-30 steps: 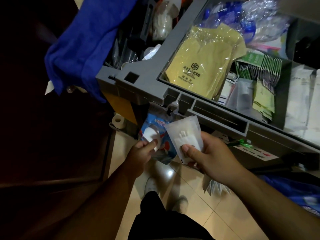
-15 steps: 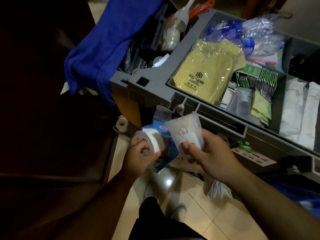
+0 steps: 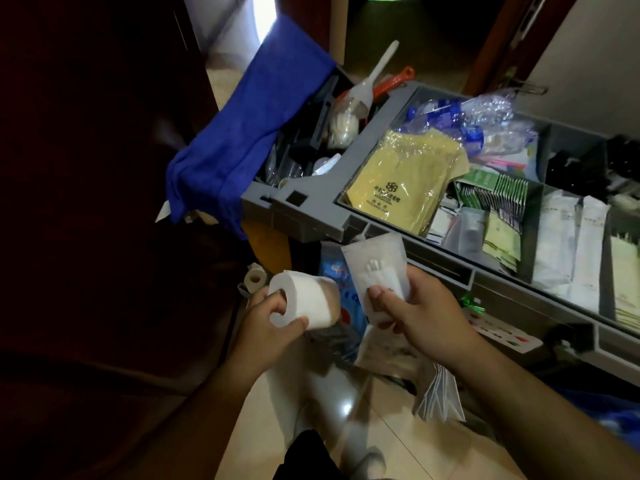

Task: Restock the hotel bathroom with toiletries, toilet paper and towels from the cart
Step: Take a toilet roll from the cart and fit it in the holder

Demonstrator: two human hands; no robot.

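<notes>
White toilet roll | left hand grips it | right hand fingers pinch sachet

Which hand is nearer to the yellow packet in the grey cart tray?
Right. The right hand, pinching a clear sachet, is just in front of the yellow packet, outside the tray. The left hand, holding a toilet roll, is farther off to the left.

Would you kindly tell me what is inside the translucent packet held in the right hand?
Cotton swabs show through the translucent packet; the right hand pinches it and covers the lower contents.
</notes>
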